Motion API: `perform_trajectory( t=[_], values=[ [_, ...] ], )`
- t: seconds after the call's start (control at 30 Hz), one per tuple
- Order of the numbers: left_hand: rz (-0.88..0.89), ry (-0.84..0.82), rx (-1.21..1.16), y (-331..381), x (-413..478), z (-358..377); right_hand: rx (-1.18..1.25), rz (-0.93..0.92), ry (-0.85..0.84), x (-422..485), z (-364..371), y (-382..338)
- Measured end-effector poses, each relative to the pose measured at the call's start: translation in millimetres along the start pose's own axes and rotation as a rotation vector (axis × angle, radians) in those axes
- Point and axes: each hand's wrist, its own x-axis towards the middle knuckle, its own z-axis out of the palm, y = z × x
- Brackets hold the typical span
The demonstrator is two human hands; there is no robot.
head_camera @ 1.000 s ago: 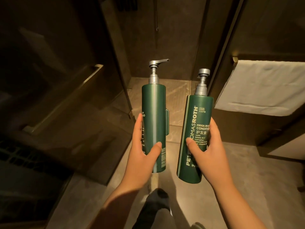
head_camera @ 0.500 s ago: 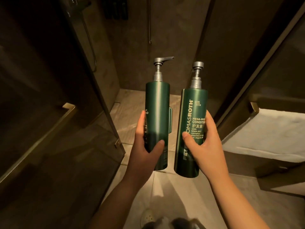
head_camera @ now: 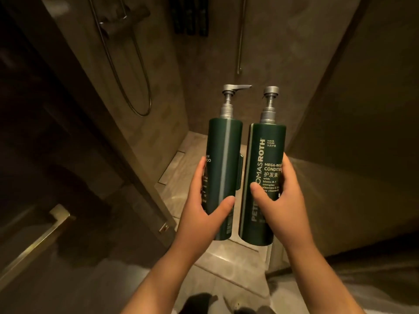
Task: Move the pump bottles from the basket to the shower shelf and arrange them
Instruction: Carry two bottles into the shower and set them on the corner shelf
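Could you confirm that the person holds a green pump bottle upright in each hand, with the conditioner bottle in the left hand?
Not quite: the head view shows the conditioner bottle in the right hand; the left hand grips the other green pump bottle. Both are upright.

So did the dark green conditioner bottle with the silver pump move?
Yes. The dark green conditioner bottle, gripped by the right hand, went forward into the shower, judged against the glass door's bottom corner.

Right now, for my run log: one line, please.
left hand grips dark green pump bottle | right hand grips dark green conditioner bottle | both upright
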Motion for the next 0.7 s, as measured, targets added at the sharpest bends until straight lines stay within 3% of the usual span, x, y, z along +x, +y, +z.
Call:
perform_trajectory(
  t=[0.7],
  values=[
    [0.075, 0.187, 0.064, -25, 261, -90, 0.097, -0.185, -0.165, 290, 124, 18]
  ],
)
